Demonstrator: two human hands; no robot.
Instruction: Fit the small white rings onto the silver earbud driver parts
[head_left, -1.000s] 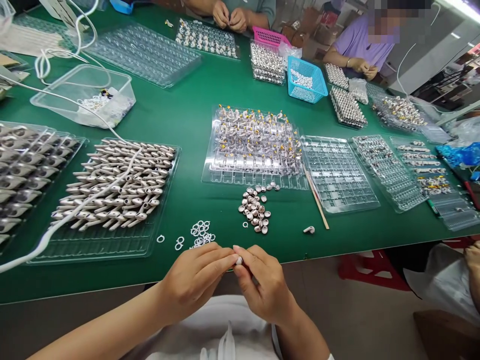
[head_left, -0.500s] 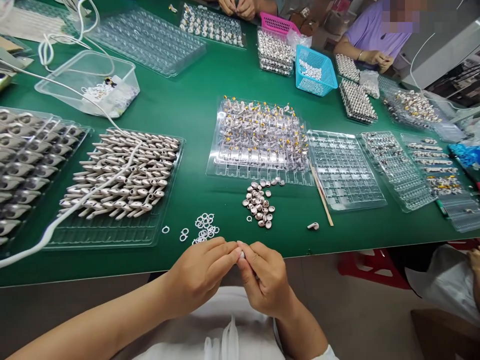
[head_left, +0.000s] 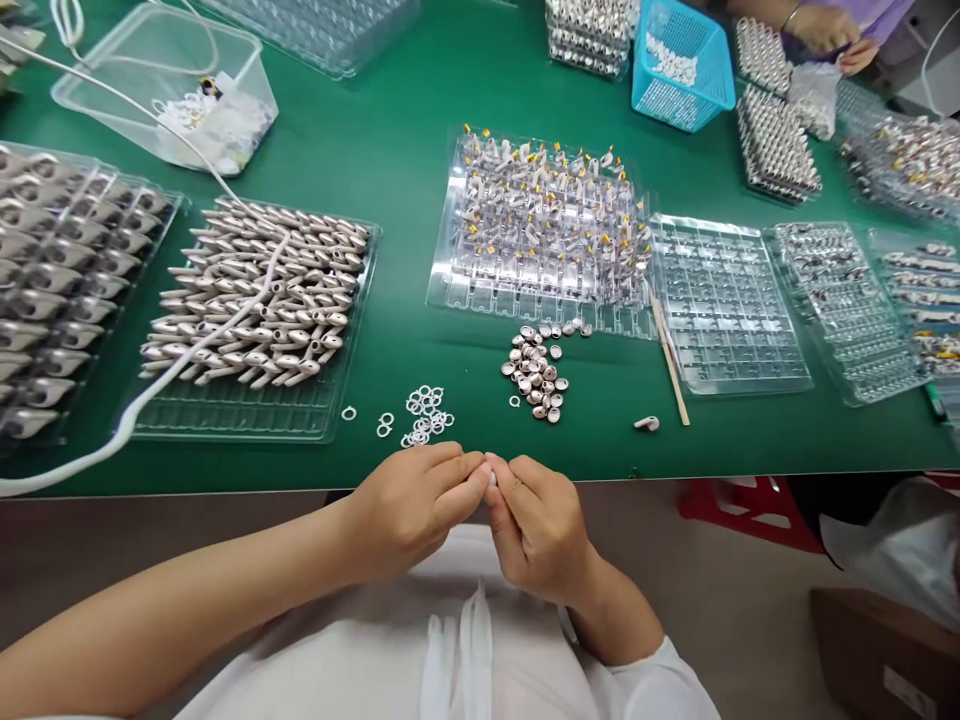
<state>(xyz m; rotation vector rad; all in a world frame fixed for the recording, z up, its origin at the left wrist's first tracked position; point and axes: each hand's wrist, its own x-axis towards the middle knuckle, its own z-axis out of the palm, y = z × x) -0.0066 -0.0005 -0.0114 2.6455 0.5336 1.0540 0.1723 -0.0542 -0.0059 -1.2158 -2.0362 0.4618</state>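
Note:
My left hand (head_left: 424, 505) and my right hand (head_left: 536, 515) meet at the fingertips just past the table's near edge. Pinched between them is a small white earbud piece (head_left: 492, 479), mostly covered by the fingers. Beyond my left hand lie loose white rings (head_left: 429, 412). A heap of small metallic-looking caps (head_left: 535, 370) sits further out, to the right of the rings. One white earbud (head_left: 646, 424) rests on the green table to the right, beside a thin wooden stick (head_left: 670, 362).
A tray of grey-beige stem housings (head_left: 255, 300) stands left, crossed by a white cable (head_left: 187, 355). Stacked clear trays with earbud parts (head_left: 540, 220) are ahead, an empty-celled tray (head_left: 727, 310) to their right. A blue basket (head_left: 679, 95) and a co-worker's hands (head_left: 832, 35) are at the far right.
The camera view has tilted downward, so the table appears higher in the picture. Both hands keep the same pinch on the white piece, with little change of pose.

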